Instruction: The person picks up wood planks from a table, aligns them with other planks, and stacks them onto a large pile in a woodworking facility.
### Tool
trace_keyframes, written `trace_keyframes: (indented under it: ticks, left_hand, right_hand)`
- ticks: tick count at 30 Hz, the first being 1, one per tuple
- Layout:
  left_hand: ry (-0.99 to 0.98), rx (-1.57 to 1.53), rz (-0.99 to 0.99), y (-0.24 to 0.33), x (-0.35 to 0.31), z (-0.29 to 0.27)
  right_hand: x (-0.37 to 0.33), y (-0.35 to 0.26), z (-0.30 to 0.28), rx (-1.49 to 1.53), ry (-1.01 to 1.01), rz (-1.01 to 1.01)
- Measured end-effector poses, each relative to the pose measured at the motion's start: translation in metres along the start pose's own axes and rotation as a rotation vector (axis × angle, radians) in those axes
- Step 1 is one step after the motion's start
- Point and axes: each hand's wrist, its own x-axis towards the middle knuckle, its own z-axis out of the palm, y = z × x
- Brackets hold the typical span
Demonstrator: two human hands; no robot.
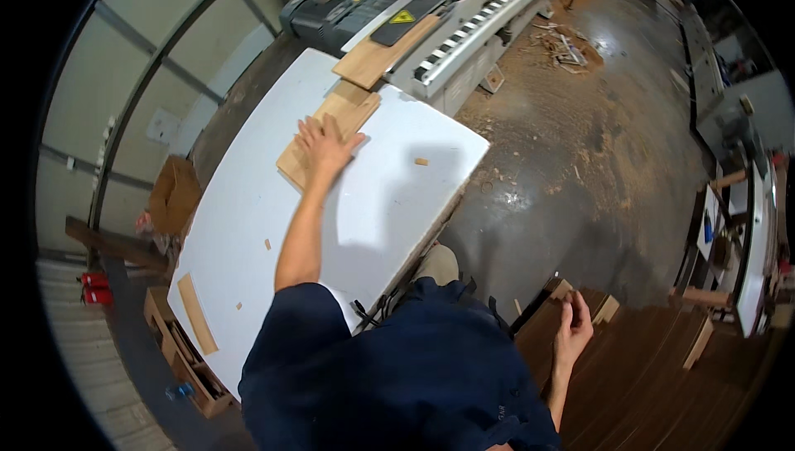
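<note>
My left hand (327,149) lies flat with spread fingers on a pale wooden board (344,105) on the white tabletop (397,194). A seam and uneven ends suggest more than one piece there. Beyond its far end, another wooden board (364,63) reaches into the machine (472,20), partly under a dark cover with a yellow warning sign. Off to the right, my right hand (574,328) hangs over a stack of dark brown boards (629,360). Its fingers are loosely bent and slightly apart, with nothing visible in them.
A small wood scrap (421,162) and a narrow strip (197,313) lie on the tabletop. A grey motor (331,20) sits beside the machine. Sawdust and scraps (571,49) litter the floor. A wooden crate (186,352) stands left of the table; a workbench (745,244) stands far right.
</note>
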Motion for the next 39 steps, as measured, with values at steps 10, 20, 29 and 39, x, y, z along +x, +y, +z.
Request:
trace_keyframes:
  ticks: [10,20,29,39]
  left_hand:
    - [-0.428,0.018,-0.031,-0.056,0.038,-0.01]
    - [-0.395,-0.015,-0.053,-0.017,-0.02,-0.015]
    - [-0.437,-0.054,-0.059,0.026,-0.06,-0.029]
    - [-0.206,-0.218,-0.082,-0.022,-0.058,0.011]
  right_hand:
    - [0.134,-0.11,0.208,-0.377,-0.659,-0.627]
    - [0.188,-0.122,0.343,-0.22,-1.11,-0.45]
    - [0.226,-0.1,0.465,-0.286,-1.158,-0.621]
    - [0.155,-0.09,0.375,-0.074,-1.286,-1.238]
